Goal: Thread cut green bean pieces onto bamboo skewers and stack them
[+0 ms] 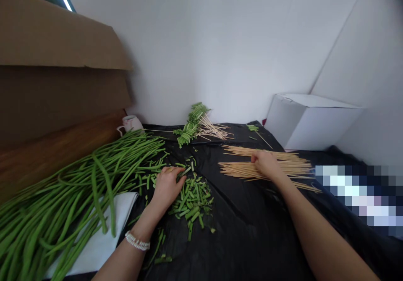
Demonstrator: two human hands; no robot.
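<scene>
My left hand [168, 184], with a beaded bracelet at the wrist, is closed on a short cut piece of long green bean [186, 170] between thumb and fingertips. Beneath and beside it lies a loose heap of cut bean pieces [197, 203]. To the right, my right hand [266, 163] rests over a spread of bamboo skewers [236, 169], its fingers curled together; what they pinch is hidden. Toward the wall, a stack of bean pieces threaded on skewers [190, 127] has bare skewer ends [215, 127] fanning rightward.
Whole long beans [110, 159] cover the left side, partly over a white sheet [122, 205]. Behind them stand a mug [132, 123] and a large cardboard box [63, 41]. A white box [315, 119] is at the back right, near another loaded skewer [252, 127]. Black plastic [239, 239] covers the table.
</scene>
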